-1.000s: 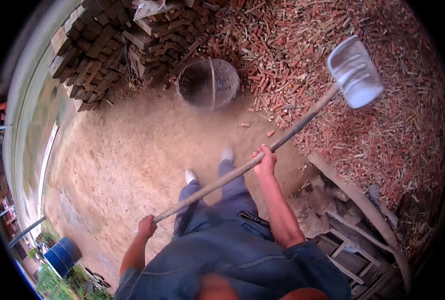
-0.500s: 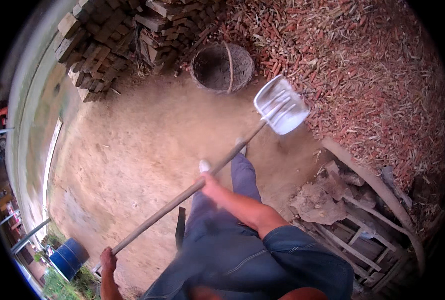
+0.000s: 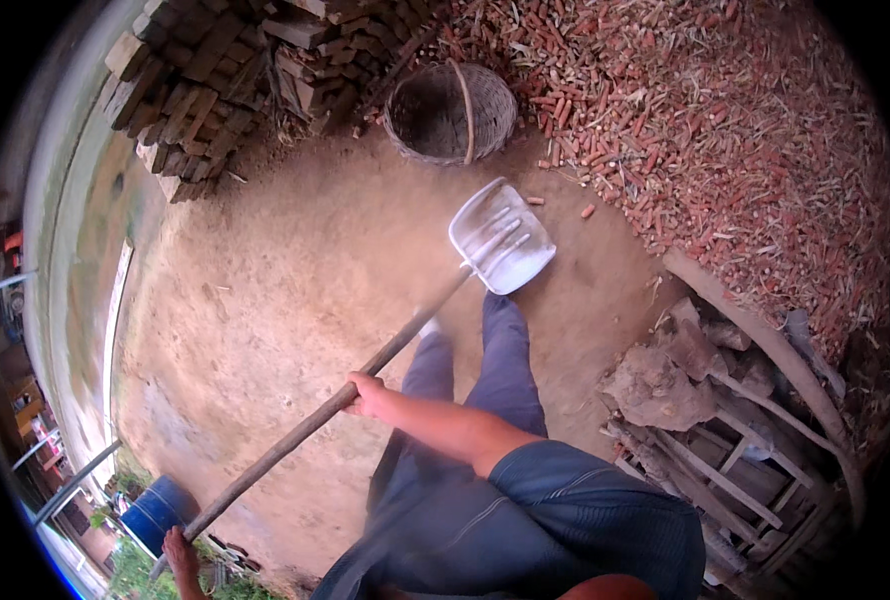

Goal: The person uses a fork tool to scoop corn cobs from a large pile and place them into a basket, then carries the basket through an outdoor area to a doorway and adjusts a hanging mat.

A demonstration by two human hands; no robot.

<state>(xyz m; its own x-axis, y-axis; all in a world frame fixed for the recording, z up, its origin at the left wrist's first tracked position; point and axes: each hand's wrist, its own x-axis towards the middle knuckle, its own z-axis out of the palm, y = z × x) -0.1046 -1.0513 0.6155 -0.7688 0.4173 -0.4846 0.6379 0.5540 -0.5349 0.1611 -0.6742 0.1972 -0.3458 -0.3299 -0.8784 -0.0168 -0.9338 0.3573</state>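
A long-handled shovel with a wide, pale, ribbed blade slants across in front of me. No load shows on its blade, which hangs just beyond my legs. My right hand grips the middle of the wooden shaft. Near the shaft's rear end, at the lower left, my left hand is wrapped round it. Beyond the blade a round wicker basket with an arched handle stands on the dirt floor. To its right spreads a large heap of reddish corncobs mixed with dry husks.
Stacked bricks rise at the far left. A curved log borders the heap at right, with a big stone and wooden frames beside it. A blue barrel stands at lower left. Loose cobs lie near the blade.
The shovel has swung left and toward me, its blade away from the heap's edge. Both hands have moved left with the shaft, still holding it. Loose cobs now show beside the blade.
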